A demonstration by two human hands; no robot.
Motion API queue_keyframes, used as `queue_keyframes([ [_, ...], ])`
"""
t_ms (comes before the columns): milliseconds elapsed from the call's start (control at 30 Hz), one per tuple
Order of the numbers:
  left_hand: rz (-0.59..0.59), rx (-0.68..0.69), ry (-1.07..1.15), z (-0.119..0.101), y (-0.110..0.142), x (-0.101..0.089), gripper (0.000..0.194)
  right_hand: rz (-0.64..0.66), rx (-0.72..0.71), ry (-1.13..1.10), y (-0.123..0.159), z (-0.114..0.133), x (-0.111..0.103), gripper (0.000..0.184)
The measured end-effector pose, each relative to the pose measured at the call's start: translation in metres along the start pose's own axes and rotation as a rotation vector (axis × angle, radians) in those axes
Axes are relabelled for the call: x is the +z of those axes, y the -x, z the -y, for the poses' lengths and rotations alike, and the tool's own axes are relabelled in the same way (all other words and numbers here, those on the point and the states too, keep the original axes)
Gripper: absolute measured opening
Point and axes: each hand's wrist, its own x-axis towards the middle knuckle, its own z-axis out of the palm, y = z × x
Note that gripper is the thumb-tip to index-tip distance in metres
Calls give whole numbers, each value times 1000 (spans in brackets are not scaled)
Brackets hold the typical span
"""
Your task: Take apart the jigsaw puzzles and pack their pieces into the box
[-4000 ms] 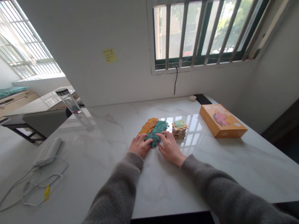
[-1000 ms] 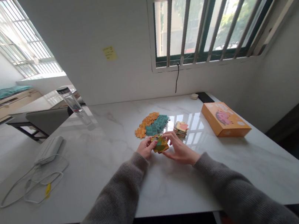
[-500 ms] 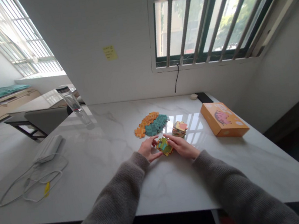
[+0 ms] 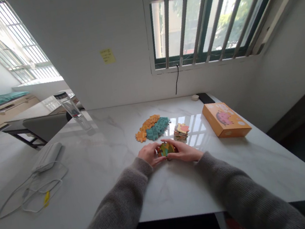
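Between my hands is a small stack of jigsaw puzzle pieces point(image 4: 165, 149), green and yellow on top. My left hand point(image 4: 149, 154) wraps round its left side with thumb and fingers. From the right, my right hand point(image 4: 184, 151) grips the same stack, its thumb along the near edge. Just beyond my right hand stands another stack of puzzle pieces point(image 4: 181, 132), with a pink and cream piece on top. Behind my left hand lie a heap of orange puzzle pieces point(image 4: 148, 123) and a heap of teal ones point(image 4: 157, 128), side by side.
On the white marbled table point(image 4: 111, 182), an orange box point(image 4: 226, 119) sits at the right, with a black phone-like slab point(image 4: 206, 98) behind it. At the left are a clear bottle point(image 4: 68, 105), a white device point(image 4: 47, 157) and its looped cable point(image 4: 29, 203).
Both hands have closed in round the stack, the left fingers now pressed to its side. The stack has turned slightly in my hands. The whole view has shifted a little.
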Motion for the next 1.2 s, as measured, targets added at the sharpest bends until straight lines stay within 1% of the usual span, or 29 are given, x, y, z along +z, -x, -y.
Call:
queue_keyframes([
  [67, -15, -46, 21, 0, 1, -2, 51, 44, -17, -82, 0, 1, 0, 69],
  [167, -12, -86, 46, -1, 1, -4, 48, 22, 11, -155, -1, 1, 3, 64],
  [300, -3, -94, 98, 0, 0, -4, 48, 26, 51, -239, -2, 1, 5, 69],
  [367, 4, -106, 176, 1, 0, -4, 50, 56, 68, -302, -2, 0, 4, 75],
  [433, 31, -134, 302, 1, -1, -5, 52, 79, 77, -374, -1, 0, 3, 77],
  [500, 53, -170, 424, 0, -1, -5, 52, 79, 81, -421, 0, 0, 3, 71],
  [567, 57, -198, 497, -3, 0, -6, 51, 61, 97, -456, 1, 0, 3, 62],
  [667, 53, -224, 517, -6, 0, -8, 51, 24, 147, -547, 2, 0, 4, 55],
  [767, 44, -232, 505, -6, 0, -8, 51, 5, 171, -624, 2, -1, 6, 55],
  [900, 42, -235, 552, 0, -1, -4, 53, -4, 162, -621, 2, -2, 7, 62],
  [1033, 3, -249, 603, 4, -2, 0, 52, -67, 156, -585, 1, 0, 10, 66],
  [1100, -16, -239, 588, 4, -2, 0, 51, -111, 172, -518, -1, 0, 10, 66],
  [1200, -28, -140, 492, 5, -2, -4, 49, -223, 200, -292, -4, -1, 6, 57],
])
